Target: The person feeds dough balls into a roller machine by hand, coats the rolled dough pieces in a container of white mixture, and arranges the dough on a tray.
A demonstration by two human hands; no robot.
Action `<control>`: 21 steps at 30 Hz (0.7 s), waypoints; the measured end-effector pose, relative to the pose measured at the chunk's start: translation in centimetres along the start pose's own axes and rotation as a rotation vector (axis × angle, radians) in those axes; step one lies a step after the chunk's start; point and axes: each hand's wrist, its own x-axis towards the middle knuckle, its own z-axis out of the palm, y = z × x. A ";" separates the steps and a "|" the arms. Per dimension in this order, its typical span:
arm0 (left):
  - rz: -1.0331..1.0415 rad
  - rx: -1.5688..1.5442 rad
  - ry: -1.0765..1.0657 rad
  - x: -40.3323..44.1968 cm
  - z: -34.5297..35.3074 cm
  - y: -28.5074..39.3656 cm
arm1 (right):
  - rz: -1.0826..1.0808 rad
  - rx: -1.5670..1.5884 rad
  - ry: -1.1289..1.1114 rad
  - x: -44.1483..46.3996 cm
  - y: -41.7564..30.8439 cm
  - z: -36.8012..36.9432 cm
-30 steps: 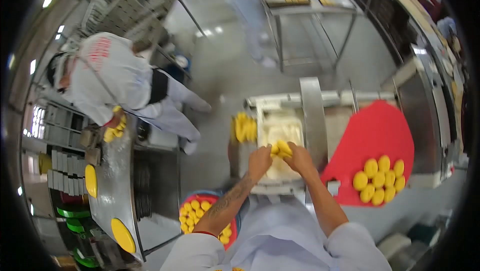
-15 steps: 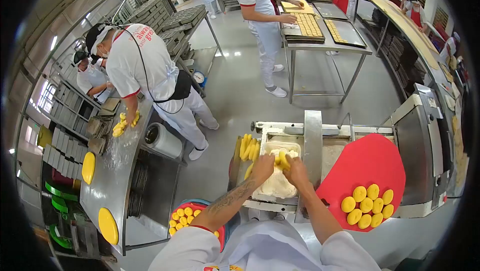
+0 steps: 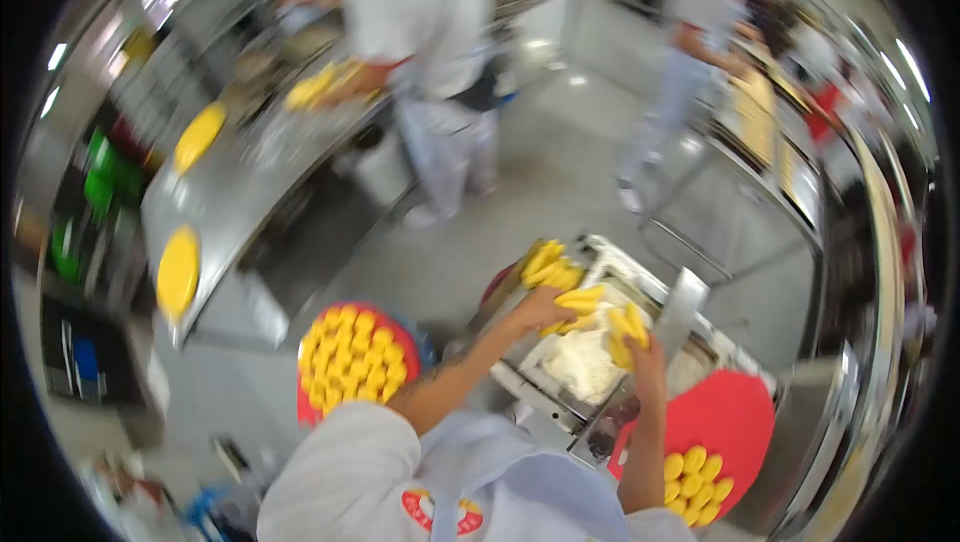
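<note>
My left hand (image 3: 543,308) is closed on yellow dough pieces (image 3: 580,304) over the left side of a tray of pale, creamy stuff (image 3: 585,360). Across the tray, my right hand (image 3: 645,357) grips more yellow dough pieces (image 3: 627,330). The two hands are apart. Just beyond my left hand, a pile of long yellow pieces (image 3: 550,264) lies on a metal surface. Motion blur hides the exact finger positions.
A red tub (image 3: 306,405) of yellow pieces stands left of my arm. Round yellow pieces (image 3: 690,485) lie on a red sheet (image 3: 735,412) at the right. Beyond, a co-worker (image 3: 430,32) handles yellow dough at a metal table (image 3: 240,192); another person (image 3: 695,42) stands farther right.
The view has swung left, bringing the red tub further into sight. My hands have moved apart, and each now holds several yellow pieces, where they were together over the tray before.
</note>
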 end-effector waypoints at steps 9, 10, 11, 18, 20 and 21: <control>0.118 -1.208 0.665 -13.9 -28.0 -6.7 | -0.078 0.305 -0.644 5.2 -19.4 31.4; 0.225 -1.227 0.739 -14.1 -32.4 -6.4 | -0.056 0.471 -0.810 5.8 -23.5 36.7; 0.397 -1.245 0.755 -14.2 -37.4 -5.4 | -0.010 0.641 -0.987 6.4 -27.7 41.8; 0.376 -1.434 0.655 -6.6 -59.1 -14.8 | -0.330 -0.033 -0.956 10.0 -24.9 50.5; 0.165 -1.230 0.673 -3.2 -51.8 -21.1 | -0.174 0.052 -0.786 6.4 -16.3 43.4; 0.074 -1.064 0.596 -1.9 -46.4 -24.9 | -0.122 0.138 -0.524 3.9 -11.5 41.3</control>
